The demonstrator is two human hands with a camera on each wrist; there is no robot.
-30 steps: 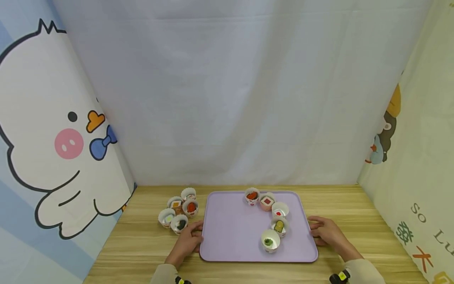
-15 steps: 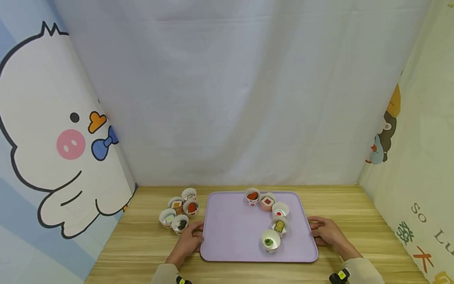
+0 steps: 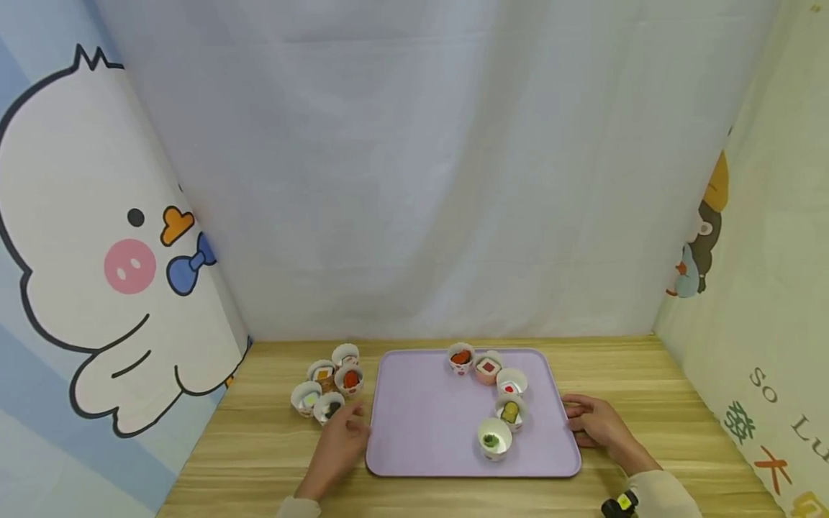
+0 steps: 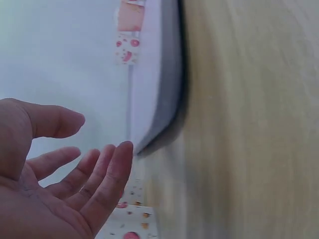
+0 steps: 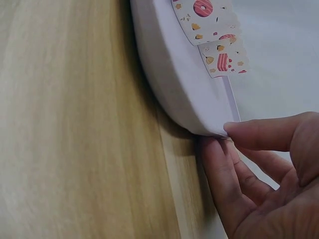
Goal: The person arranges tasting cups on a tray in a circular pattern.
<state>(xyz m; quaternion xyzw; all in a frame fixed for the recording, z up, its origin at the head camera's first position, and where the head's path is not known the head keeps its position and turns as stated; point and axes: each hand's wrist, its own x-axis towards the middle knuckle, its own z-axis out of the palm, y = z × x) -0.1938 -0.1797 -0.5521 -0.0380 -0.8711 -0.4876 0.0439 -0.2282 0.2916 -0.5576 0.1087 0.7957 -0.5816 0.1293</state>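
Note:
A lavender tray (image 3: 427, 424) lies on the wooden table, bearing several paper cups with small food pieces in them. At its right edge my right hand (image 3: 599, 424) pinches the rim, thumb on top and fingers beneath in the right wrist view. My left hand (image 3: 342, 442) is off the tray's left edge, its fingers loosely bent and holding nothing. In the left wrist view, the left fingertips (image 4: 122, 152) overlap the tray corner. Just beyond that hand stands a cup with a dark piece (image 3: 329, 409), partly hidden by the fingers.
Left of the tray, several more paper cups cluster together, among them one with a red piece (image 3: 350, 380) and one with an orange piece (image 3: 321, 373). A white curtain (image 3: 414, 180) closes off the back of the table (image 3: 648, 388). Printed cloths hang at both sides.
My left hand has let go of the tray's left edge and shifted slightly left, toward the cup with the dark piece. The right hand and the tray stay where they were.

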